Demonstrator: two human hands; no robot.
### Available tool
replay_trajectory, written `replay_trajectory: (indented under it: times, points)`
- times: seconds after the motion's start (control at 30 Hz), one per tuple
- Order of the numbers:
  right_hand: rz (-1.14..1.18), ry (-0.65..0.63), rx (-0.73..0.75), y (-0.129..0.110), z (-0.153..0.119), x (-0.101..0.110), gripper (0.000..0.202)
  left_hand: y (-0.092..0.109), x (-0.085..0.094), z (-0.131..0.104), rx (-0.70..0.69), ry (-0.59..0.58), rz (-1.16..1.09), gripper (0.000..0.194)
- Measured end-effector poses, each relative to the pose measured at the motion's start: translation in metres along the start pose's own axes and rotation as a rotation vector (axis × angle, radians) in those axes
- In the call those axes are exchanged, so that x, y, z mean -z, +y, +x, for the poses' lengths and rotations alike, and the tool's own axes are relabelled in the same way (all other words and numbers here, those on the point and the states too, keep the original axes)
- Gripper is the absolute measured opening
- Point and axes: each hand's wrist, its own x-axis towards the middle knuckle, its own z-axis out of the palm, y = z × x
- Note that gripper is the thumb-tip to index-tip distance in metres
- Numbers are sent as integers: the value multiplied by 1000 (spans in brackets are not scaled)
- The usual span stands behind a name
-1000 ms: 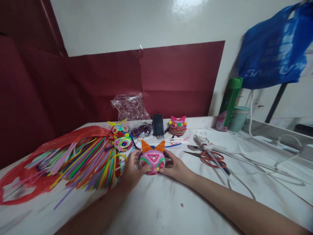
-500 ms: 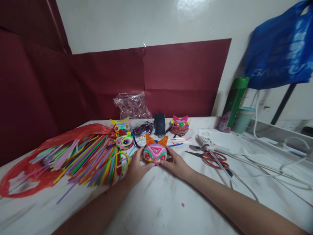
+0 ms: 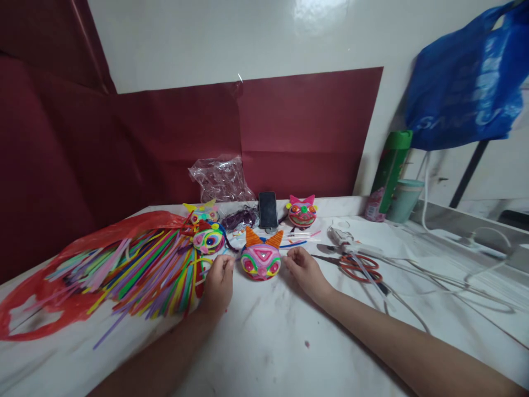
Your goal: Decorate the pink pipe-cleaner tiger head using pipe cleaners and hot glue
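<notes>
A round animal head made of coloured pipe cleaners (image 3: 261, 262), with orange pointed ears and pink eyes, sits on the marble-patterned table in front of me. My left hand (image 3: 219, 278) rests just left of it, fingers curled in and nothing visible in them. To its right lies my right hand (image 3: 306, 270), with its fingers bent together and apart from the head. Behind my left hand are a blue-eared head (image 3: 209, 238) and a yellow-eared one (image 3: 201, 214). A pink-eared head (image 3: 302, 212) stands farther back on the right.
Many loose pipe cleaners (image 3: 144, 270) lie on a red plastic bag (image 3: 80, 298) at left. Scissors (image 3: 359, 268), a glue gun (image 3: 342, 237) and cables spread at right. A phone (image 3: 268, 210), clear wrapping (image 3: 221, 179), green spray can (image 3: 388, 176) and cup (image 3: 405, 201) stand behind.
Both hands have let go of the orange-eared head and drawn apart from it, left hand leftward, right hand rightward. The head stays on the table. The view has shifted slightly.
</notes>
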Motion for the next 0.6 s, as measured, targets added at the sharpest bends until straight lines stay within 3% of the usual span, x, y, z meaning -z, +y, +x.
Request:
replay_trajectory:
  times: [0.33,0.5,0.6]
  points:
    - [172,-43,-141,-5,0,-3,47,6,2,-1,-26,-29,74,26]
    - [-97,90,-22,-2,12,10,42,10,4,-2,-60,-51,133,24]
    - [-246,148,53,0,27,29,37,15,5,-7,-208,-104,193,24]
